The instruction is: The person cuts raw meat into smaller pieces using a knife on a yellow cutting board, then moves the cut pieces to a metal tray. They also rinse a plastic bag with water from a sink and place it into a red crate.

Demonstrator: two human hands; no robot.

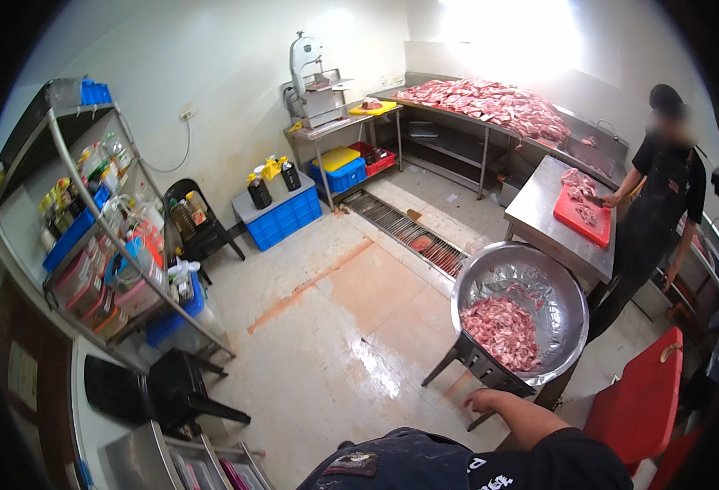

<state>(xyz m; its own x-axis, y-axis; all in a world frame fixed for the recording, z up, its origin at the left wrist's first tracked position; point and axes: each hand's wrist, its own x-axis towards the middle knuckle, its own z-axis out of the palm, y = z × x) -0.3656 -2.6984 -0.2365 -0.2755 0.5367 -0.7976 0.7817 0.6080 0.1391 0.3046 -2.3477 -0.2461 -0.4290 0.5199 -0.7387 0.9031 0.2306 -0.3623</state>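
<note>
My right hand point(483, 401) hangs low in front of me, its fingers loosely bent and apart, with nothing seen in it. Just beyond it stands a black plastic chair point(499, 366), and whether the fingers touch it I cannot tell. A large stainless steel basin point(564, 300) rests tilted on this chair. Cut pieces of raw meat point(499, 334) lie heaped in the basin's near left part, and a few scraps cling higher up its wall. My left hand is out of view. A dark apron point(390, 459) covers my front.
A co-worker point(659, 165) holds a knife over meat on a red cutting board point(583, 214), atop a steel table point(534, 199). Sliced meat point(482, 104) covers the back counter. A floor drain grate point(405, 229), a bandsaw point(313, 79), a blue crate point(286, 217) and a loaded shelf rack point(71, 165) stand around.
</note>
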